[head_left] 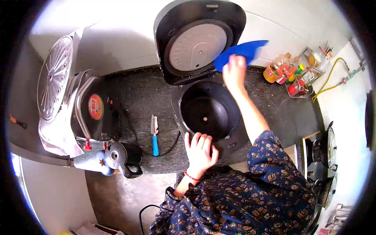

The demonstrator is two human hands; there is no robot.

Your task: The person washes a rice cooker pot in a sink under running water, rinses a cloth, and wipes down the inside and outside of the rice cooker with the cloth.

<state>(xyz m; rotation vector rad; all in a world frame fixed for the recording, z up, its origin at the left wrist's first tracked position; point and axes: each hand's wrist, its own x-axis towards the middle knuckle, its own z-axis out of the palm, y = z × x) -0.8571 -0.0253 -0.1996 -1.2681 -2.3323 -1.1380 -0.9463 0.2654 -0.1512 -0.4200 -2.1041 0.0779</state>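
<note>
A dark rice cooker point(176, 102) stands on the counter with its lid point(164, 72) raised. The round cavity point(203, 103) is dark, with a small metal button at its base. My left hand point(200, 150), a red bead bracelet at its wrist, rests on the cooker's front rim with fingers spread. At the lid's right edge, my right hand point(235, 74) grips a blue cloth point(244, 51), slightly blurred by motion. The cloth fans out beyond the fingers and overlaps the lid's edge; whether it presses on the lid, I cannot tell.
Left of the cooker lie a blue-handled peeler knife point(155, 145) and a black cord point(170, 149). A black kettle point(124, 159) and a dark appliance point(94, 107) stand farther left. Bottles point(280, 68) and a condiment rack point(301, 88) sit at right, near a stove with pots point(327, 149).
</note>
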